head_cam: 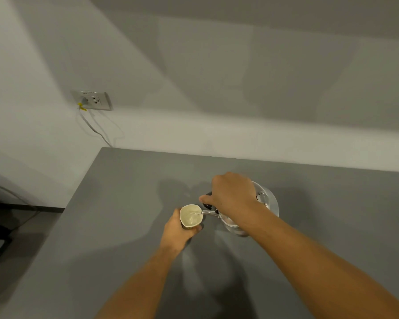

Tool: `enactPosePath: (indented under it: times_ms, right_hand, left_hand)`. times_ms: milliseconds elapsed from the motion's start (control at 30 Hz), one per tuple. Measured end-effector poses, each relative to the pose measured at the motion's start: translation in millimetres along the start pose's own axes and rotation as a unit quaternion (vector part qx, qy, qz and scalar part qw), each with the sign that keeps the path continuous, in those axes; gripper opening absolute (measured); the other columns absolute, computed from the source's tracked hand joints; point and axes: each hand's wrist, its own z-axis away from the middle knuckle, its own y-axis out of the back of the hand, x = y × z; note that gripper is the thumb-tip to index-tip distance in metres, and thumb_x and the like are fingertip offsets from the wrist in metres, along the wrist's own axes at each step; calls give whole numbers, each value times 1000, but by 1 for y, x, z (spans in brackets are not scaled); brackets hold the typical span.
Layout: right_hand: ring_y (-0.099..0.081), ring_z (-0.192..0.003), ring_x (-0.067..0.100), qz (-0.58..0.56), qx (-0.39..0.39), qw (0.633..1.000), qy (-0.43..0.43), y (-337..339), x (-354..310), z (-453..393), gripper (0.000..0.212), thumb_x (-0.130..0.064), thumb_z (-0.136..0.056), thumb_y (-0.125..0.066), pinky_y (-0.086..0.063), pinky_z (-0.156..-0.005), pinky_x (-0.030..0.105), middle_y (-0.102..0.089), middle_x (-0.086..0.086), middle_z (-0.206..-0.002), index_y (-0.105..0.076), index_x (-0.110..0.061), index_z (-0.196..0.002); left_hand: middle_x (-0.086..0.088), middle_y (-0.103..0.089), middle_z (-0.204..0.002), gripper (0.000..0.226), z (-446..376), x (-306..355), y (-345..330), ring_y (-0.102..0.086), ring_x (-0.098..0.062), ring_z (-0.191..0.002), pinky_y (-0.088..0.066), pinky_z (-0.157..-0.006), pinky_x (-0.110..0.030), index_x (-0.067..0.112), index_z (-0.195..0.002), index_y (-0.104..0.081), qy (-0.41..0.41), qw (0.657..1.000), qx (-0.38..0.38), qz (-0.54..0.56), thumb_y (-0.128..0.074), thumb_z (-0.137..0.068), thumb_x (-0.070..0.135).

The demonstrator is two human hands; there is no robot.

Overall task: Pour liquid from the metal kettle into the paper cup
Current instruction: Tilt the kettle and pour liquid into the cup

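The grey table (129, 226) carries your work, and on its far right part you hold the metal kettle (268, 204), tilted toward the left so that its thin spout (209, 212) reaches over the rim of the paper cup (191, 216). Your right hand (232, 194) is closed around the dark handle of the kettle, and your left hand (179, 229) is wrapped around the wall of the cup, just left of the kettle. A small stream is falling into the cup, and liquid already shows inside. The rim looks pressed out of round, so I think your grip is quite strong; if you squeeze more, the soft wall may fold and spill. If you tilt the kettle further, the stream may jump over the rim, or the cup may overflow onto your fingers.
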Motion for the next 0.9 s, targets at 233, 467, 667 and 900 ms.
enactPosePath:
  times_ms: [233,467,667,900]
  right_hand:
    - [-37,-45,15,8,-4,1000,2,3,-3,0,41,-41,-76,-66,-24,-43,27,-44,0,-53,-41,-19,-52]
    - [-38,-46,15,8,-4,1000,3,4,-4,0,40,-42,-76,-67,-25,-44,27,-45,0,-54,-43,-19,-53]
    - [-38,-45,15,9,2,1000,6,3,-3,1,41,-42,-76,-66,-26,-43,27,-45,0,-53,-42,-19,-53]
    - [-37,-44,14,9,12,1000,11,-1,-2,0,44,-44,-75,-67,-23,-43,26,-44,-1,-50,-41,-19,-50]
  left_hand:
    - [11,-71,-99,51,-1,-1,1,-61,18,-80,-45,-50,-3,42,-99,-53,0,1000,-2,-11,-92,-67,33]
    - [11,-71,-97,51,-1,-2,1,-63,16,-75,-45,-46,-3,42,-98,-53,0,1000,-2,-6,-92,-66,32]
    - [9,-72,-98,51,0,-3,0,-64,15,-75,-45,-47,-3,40,-102,-55,-2,1000,-2,-7,-92,-67,32]
    - [9,-71,-98,51,-1,-2,0,-63,15,-72,-44,-45,-2,42,-98,-54,3,1000,-2,-5,-92,-67,30]
